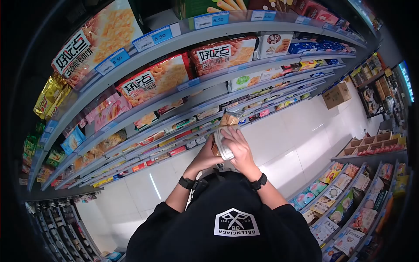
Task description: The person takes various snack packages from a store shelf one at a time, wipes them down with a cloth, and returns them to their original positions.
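In front of my chest I hold a brown-and-clear snack packet (229, 119) upright between both hands. My left hand (204, 156) is closed around the packet's lower left side, its thumb raised along the edge. My right hand (238, 148) presses a folded white cloth (225, 150) against the packet's face, fingers bent over the top of the cloth. The cloth and fingers cover most of the packet, so its label cannot be read. Dark bands sit on both wrists.
Tiered shelves (174, 48) of packaged snacks curve across the front and left, with blue price tags (152, 38) on their edges. A cardboard box (336, 95) stands on the tiled floor (279, 144). More snack shelves (336, 209) are at the right, below a wooden divided tray (371, 143).
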Tool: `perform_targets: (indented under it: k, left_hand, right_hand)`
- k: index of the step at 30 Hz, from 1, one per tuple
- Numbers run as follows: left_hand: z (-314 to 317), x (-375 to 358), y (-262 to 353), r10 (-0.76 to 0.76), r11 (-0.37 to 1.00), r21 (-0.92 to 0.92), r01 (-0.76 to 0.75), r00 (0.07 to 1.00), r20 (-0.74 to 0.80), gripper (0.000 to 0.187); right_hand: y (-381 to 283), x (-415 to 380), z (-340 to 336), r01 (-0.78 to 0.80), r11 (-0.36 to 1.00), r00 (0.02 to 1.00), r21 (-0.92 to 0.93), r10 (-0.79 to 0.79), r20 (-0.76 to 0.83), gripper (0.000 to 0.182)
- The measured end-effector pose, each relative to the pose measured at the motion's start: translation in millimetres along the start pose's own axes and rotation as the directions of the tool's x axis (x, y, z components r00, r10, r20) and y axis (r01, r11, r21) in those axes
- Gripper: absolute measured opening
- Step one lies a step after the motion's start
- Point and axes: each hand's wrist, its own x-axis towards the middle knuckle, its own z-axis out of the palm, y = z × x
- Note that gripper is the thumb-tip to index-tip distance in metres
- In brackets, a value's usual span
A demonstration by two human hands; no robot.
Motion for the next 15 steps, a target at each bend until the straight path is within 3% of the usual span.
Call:
perform_targets:
  k: [3,5,7,9,10,11,13,15]
  left_hand:
    - [28,-5,4,-0.062,0.991,0.111,0.069,0.996,-0.063,0.121]
    - [57,-11,8,0.028,0.999,-0.035,-0.031,0.997,-0.072,0.125]
    - [88,-11,11,0.045,0.999,0.013,-0.044,0.998,-0.048,0.128]
    - [122,-23,11,0.028,0.996,-0.078,-0.030,0.999,-0.028,0.124]
    - [135,-25,11,0.079,0.996,0.044,-0.080,0.997,0.023,0.120]
    - [151,-30,10,0.070,0.996,0.051,-0.072,0.997,0.038,0.120]
    - [185,-44,15,0.006,0.991,0.133,-0.017,0.997,0.082,0.117]
    - [213,-55,8,0.008,0.991,0.133,-0.018,0.997,0.079,0.117]
  right_hand:
    - [6,-25,-30,0.099,0.994,0.993,0.051,-0.102,0.066,0.045]
    - [5,-42,-56,0.192,0.978,0.973,0.079,-0.201,0.115,0.053]
    - [8,-63,-81,0.193,0.978,0.973,0.080,-0.202,0.113,0.057]
    - [15,-86,-107,0.180,0.984,0.976,0.006,-0.179,0.125,0.056]
    - [22,-97,-119,0.124,0.992,0.989,-0.034,-0.121,0.084,0.059]
    - [29,-106,-130,0.109,0.993,0.992,-0.035,-0.106,0.071,0.059]
    - [42,-117,-151,-0.007,0.989,0.994,-0.145,-0.010,-0.113,0.053]
    - [39,-130,-159,-0.005,0.992,0.990,-0.127,-0.014,-0.144,0.052]
